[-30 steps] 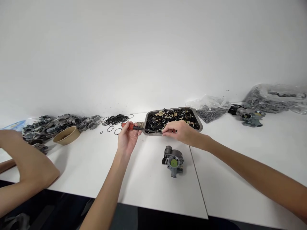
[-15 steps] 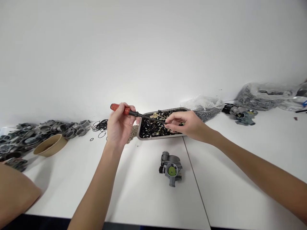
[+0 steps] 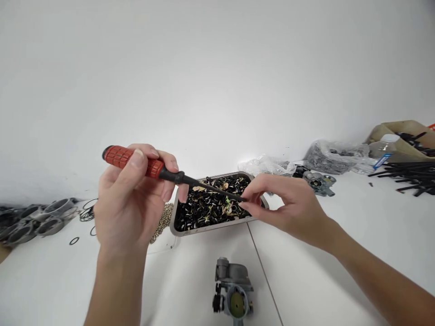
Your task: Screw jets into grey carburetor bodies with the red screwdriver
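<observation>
My left hand [image 3: 127, 199] is wrapped around the red and black handle of a screwdriver [image 3: 154, 170], its dark shaft slanting down to the right. At the shaft's tip, the thumb and fingertips of my right hand [image 3: 288, 206] are pinched together; whatever small piece may be between them is hidden. Below both hands lies a metal tray [image 3: 207, 230] filled with small black and brass-coloured parts. A grey carburetor [image 3: 234, 290] with a yellow-green disc in its bore rests on the white table in front of the tray.
Brass fittings [image 3: 162, 224] lie heaped left of the tray, with black rubber rings [image 3: 74, 241] and grey metal castings [image 3: 50, 217] farther left. On the right are plastic bags [image 3: 333, 156], another carburetor [image 3: 319, 183], a clear bottle [image 3: 387, 145] and black rods [image 3: 408, 174].
My view has come closer and swung right, so hands and screwdriver appear larger. The bottle and black rods now show at the right. The right fingers stay pinched at the screwdriver's tip.
</observation>
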{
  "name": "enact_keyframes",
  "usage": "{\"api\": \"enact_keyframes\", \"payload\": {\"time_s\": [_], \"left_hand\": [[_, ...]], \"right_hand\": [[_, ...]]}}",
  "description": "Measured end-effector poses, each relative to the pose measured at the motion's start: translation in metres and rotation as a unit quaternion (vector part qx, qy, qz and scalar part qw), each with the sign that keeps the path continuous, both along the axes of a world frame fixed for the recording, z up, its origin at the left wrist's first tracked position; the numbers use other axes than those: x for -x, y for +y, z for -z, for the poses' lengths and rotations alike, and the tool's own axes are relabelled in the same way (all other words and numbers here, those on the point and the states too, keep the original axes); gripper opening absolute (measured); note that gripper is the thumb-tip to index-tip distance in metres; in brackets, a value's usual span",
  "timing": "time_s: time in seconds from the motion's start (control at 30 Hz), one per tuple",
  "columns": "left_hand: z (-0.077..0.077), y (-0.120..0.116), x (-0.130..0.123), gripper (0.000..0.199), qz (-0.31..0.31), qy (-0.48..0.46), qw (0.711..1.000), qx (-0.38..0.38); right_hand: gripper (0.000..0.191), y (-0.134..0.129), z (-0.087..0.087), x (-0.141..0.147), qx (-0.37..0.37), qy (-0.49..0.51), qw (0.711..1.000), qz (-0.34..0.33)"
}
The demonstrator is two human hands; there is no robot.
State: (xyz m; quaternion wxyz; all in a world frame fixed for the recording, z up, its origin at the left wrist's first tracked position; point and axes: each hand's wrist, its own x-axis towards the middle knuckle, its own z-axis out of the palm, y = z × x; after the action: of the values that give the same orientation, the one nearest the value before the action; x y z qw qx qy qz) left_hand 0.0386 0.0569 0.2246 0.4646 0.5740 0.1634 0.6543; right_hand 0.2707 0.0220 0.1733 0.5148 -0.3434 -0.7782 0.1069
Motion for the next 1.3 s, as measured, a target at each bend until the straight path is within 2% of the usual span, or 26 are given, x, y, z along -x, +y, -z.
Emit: {"api": "enact_keyframes", "payload": {"time_s": [0.1,0.33,0.53,0.77,0.93,1.1,1.3], "left_hand": [[0.001,0.000,0.000,0.013,0.001,0.003,1.000,0.006],[0.001,-0.013,-0.003,0.012,-0.038,0.019,0.999,-0.010],[0.002,-0.024,-0.006,0.012,-0.051,0.049,0.997,-0.039],[0.003,-0.030,-0.007,0.013,-0.075,0.074,0.994,-0.022],[0.005,-0.029,-0.001,0.016,-0.053,0.080,0.994,-0.045],[0.002,-0.020,0.012,0.015,-0.001,0.113,0.986,-0.121],[0.002,-0.032,0.006,0.017,-0.046,0.103,0.989,-0.095]], "right_hand": [[0.009,-0.003,0.002,0.001,-0.044,-0.011,0.999,0.019],[0.013,-0.007,0.001,-0.005,-0.105,-0.093,0.989,0.038],[0.017,-0.010,-0.005,-0.015,-0.138,-0.174,0.975,-0.002],[0.016,-0.015,-0.010,-0.022,-0.118,-0.233,0.963,-0.067],[0.018,-0.013,-0.008,-0.021,-0.098,-0.231,0.964,-0.089],[0.012,-0.008,-0.004,-0.020,-0.077,-0.209,0.969,-0.111],[0.013,-0.010,-0.002,-0.017,-0.061,-0.205,0.972,-0.099]]}}
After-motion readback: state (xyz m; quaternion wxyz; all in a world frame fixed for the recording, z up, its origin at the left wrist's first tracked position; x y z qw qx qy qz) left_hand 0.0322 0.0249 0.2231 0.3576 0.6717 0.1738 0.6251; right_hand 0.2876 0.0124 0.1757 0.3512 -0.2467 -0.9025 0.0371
